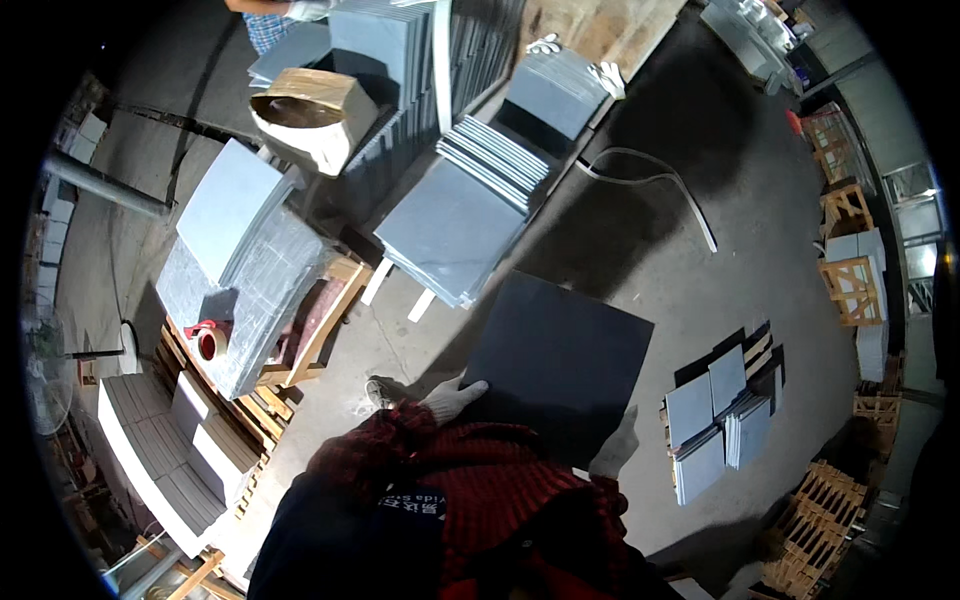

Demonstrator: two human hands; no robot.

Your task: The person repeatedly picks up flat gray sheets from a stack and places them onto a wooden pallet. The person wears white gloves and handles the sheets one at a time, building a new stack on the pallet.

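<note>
Now gripping a dark, flat, square slab (560,355) by its left edge, with the white-gloved left hand (455,402) clamped on, thumb over the top. Unable to tell about the fingers of the right hand (580,472), apparently just a pale sliver. Up above the concrete floor (740,280), near the closest corner of the grey tile stack (450,235). Risky: could chip a sharp, brittle-looking corner there, or slip, being so smooth.

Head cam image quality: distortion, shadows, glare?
Head view: strong fisheye, black corners. Head view: deep shadows across the floor; sheen on the plastic-wrapped stack. Head view: dark slab shows little surface detail; gloved left hand stands out bright.
</note>
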